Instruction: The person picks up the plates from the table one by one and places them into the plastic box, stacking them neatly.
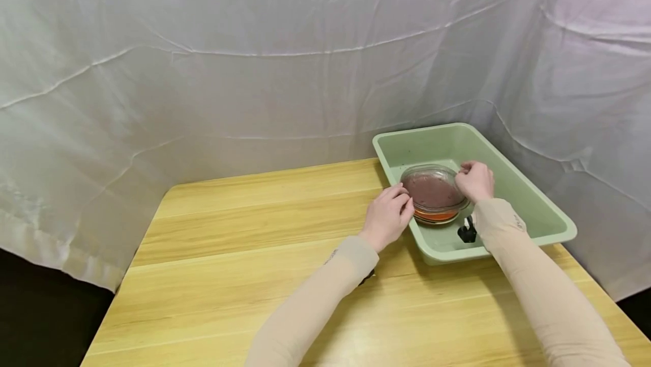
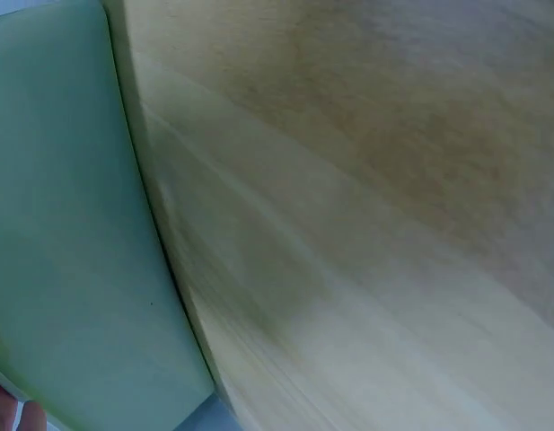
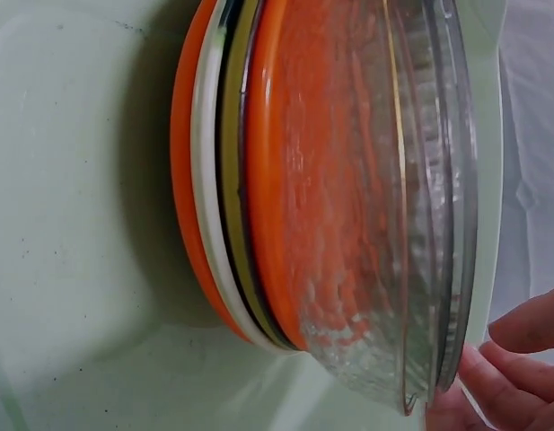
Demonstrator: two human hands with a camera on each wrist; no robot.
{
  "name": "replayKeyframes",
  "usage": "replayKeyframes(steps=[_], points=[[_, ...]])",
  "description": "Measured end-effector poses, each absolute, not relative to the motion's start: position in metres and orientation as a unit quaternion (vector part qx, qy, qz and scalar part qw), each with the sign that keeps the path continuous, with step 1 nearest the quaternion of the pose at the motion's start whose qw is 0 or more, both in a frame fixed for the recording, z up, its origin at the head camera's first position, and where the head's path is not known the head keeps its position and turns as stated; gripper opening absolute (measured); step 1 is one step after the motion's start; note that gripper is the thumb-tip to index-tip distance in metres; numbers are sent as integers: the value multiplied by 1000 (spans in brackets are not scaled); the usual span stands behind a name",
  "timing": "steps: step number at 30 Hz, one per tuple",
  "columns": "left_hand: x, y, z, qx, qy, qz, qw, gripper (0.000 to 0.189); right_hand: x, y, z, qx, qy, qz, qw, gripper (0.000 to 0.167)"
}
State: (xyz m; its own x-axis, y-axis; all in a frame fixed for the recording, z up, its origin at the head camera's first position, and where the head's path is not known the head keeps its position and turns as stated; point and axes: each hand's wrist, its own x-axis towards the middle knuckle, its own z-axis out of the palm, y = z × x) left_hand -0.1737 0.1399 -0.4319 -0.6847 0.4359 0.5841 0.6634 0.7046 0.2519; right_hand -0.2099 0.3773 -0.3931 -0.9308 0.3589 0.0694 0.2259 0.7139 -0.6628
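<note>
Inside the green basin [image 1: 442, 251] is a stack of dishes. Clear glass bowls [image 1: 432, 186] form its top, their rims nested close together. Under them, the right wrist view shows an orange plate [image 3: 266, 180], olive and white plates, and another orange plate [image 3: 189, 206] lowest. My right hand [image 1: 477, 180] pinches the glass rim on the right, thumb and fingertips at the edge. On the left, my left hand [image 1: 389, 214] reaches over the basin's edge and grips the bowls' near-left rim with curled fingers. Only its fingertips [image 2: 3, 409] show in the left wrist view.
The basin stands at the right of a light wood table [image 1: 229, 276], its wall beside my left hand. Behind and to the right hangs a grey-white curtain [image 1: 285, 84]. Both forearms come in from the front edge.
</note>
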Motion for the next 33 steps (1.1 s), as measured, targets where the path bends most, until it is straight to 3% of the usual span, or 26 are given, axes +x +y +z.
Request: replayKeyframes(steps=[18,26,33], points=[[-173,133,-431,-327,-884,-231,241,24,-210,384,-396,-123,-940,314,51,50],[-172,123,-427,-354,-886,-252,162,27,-209,383,-396,-122,-939,319,39,56],[-174,104,-419,-369,-879,-275,128,31,-213,370,-383,-124,-934,326,75,55]])
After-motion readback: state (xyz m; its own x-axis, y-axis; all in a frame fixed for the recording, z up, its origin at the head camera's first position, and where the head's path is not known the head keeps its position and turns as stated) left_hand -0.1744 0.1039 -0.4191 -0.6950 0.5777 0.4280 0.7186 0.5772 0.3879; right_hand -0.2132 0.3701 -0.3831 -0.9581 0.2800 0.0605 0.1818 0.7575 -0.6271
